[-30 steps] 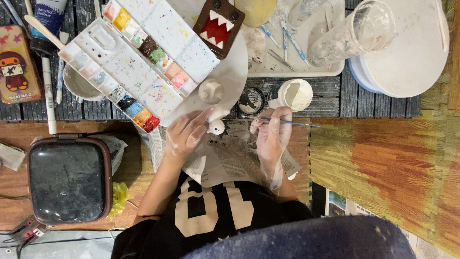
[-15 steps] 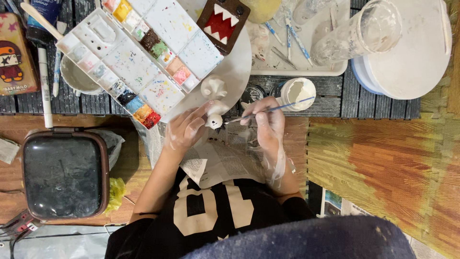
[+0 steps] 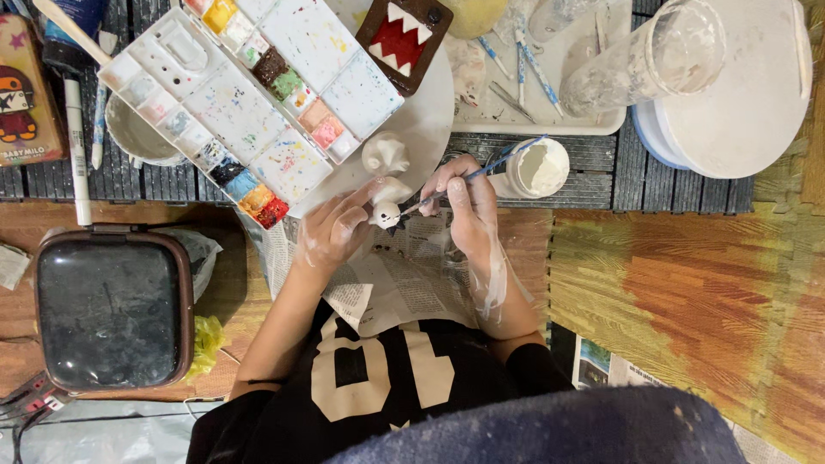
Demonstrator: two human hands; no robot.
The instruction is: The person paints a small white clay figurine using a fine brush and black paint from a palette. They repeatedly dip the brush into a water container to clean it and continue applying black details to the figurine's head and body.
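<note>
My left hand [image 3: 337, 225] holds a small white clay figure [image 3: 387, 212] over a sheet of newspaper [image 3: 387, 279]. My right hand [image 3: 464, 199] grips a thin blue-handled paintbrush [image 3: 481, 174], its tip touching the figure. A second white clay piece [image 3: 384, 153] rests on a round white board [image 3: 425, 120] just beyond the hands. A small jar of white paint [image 3: 537, 167] stands right of my right hand. Both hands are smeared with white paint.
A large white paint palette [image 3: 249, 99] lies on the board at upper left. A brown plaque with white teeth [image 3: 404, 39], a tray of brushes [image 3: 550, 94], a clear cup [image 3: 649, 56] and white round lids [image 3: 739, 103] are at the back. A dark square case [image 3: 112, 309] sits at left.
My right hand has swung the brush from pointing right, away from the figure, in to the figure. My left hand has lifted the figure slightly toward it.
</note>
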